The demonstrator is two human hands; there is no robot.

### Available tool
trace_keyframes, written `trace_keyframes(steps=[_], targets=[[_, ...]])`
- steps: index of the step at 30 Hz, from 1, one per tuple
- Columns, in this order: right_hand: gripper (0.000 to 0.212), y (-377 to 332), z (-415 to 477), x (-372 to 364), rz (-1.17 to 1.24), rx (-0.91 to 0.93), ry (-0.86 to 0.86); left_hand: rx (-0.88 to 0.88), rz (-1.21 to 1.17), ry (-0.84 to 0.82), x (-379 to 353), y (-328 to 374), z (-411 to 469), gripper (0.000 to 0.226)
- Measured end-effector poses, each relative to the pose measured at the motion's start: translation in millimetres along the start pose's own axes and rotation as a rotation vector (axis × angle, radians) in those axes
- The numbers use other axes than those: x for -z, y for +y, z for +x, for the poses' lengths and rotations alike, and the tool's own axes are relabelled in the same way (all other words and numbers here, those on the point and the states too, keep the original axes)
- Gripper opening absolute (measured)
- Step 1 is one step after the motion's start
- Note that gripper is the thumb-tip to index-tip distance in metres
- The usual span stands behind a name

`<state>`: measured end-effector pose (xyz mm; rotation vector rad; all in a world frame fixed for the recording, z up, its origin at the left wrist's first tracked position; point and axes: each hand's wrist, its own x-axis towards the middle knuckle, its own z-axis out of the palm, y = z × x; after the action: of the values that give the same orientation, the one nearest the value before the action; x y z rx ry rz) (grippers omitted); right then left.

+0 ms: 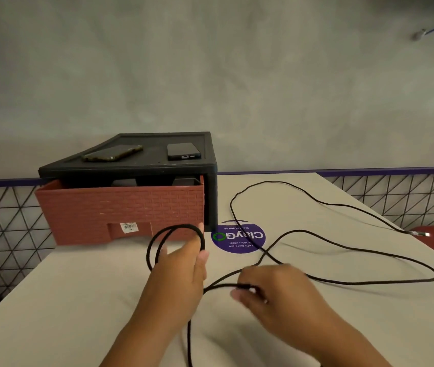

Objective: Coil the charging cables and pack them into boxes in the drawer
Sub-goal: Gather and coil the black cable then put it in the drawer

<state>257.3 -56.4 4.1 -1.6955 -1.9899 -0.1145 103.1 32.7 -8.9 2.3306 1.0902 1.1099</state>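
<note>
While the left hand (184,271) clamps two loops of the black cable (343,245) near the table's (78,300) middle, the right hand (277,292) pinches the slack; feed w/ even loop size, no twists. Drawer (120,210) sits open at the far-left edge.

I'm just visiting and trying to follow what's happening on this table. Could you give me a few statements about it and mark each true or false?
1. The left hand holds loops of the black cable. True.
2. Two phones, one beside the other, lie on top of the black drawer unit. True.
3. The brick-patterned drawer is fully shut. False: it is pulled partly out.
4. The whole cable is already coiled. False: most of it sprawls loose over the table.
5. The right hand pinches the cable. True.
</note>
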Motion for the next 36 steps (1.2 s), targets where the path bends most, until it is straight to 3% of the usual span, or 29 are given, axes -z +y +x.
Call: trace_keyframes(steps=[2, 5, 6, 9, 15, 16, 20, 24, 26, 28, 30, 33, 36], targets=[[0.022, 15, -2, 5, -0.063, 0.03, 0.2, -0.008, 0.162, -0.074, -1, 1, 0, 0.036], [0.012, 38, -4, 11, -0.137, -0.031, 0.309, 0.02, 0.054, -0.11, 3, 7, -2, 0.036], [0.008, 46, -5, 12, -0.17, -0.085, 0.351, 0.03, -0.016, -0.144, 5, 8, -3, 0.046], [0.025, 71, -9, 12, -0.249, -0.315, 0.439, 0.092, -0.369, -0.261, 9, 13, -3, 0.059], [0.008, 90, -10, 0, -0.221, -0.45, 0.451, 0.294, -0.964, -0.343, 24, 29, -3, 0.033], [0.001, 90, -8, -2, -0.19, -0.471, 0.431, 0.317, -1.068, -0.327, 26, 27, -2, 0.031], [0.024, 89, -4, -4, -0.025, -0.567, 0.297, 0.365, -1.37, -0.299, 26, 14, 1, 0.05], [0.032, 82, -3, 1, 0.338, -0.607, 0.111, 0.312, -1.76, -0.36, 27, 2, 5, 0.041], [0.024, 75, -3, 6, 0.532, -0.517, -0.077, 0.218, -1.979, -0.569, 21, -8, 12, 0.038], [0.023, 66, -5, 14, 0.659, -0.415, -0.297, 0.339, -1.964, -0.477, 23, -17, 5, 0.055], [0.023, 60, -6, 20, 0.767, -0.319, -0.416, 0.312, -1.976, -0.473, 22, -31, 4, 0.056], [0.02, 57, -9, 29, 0.942, -0.234, -0.384, 0.213, -1.996, -0.476, 23, -39, 8, 0.048], [0.015, 61, -11, 35, 1.04, -0.231, -0.246, 0.218, -1.951, -0.356, 28, -47, 12, 0.042]])
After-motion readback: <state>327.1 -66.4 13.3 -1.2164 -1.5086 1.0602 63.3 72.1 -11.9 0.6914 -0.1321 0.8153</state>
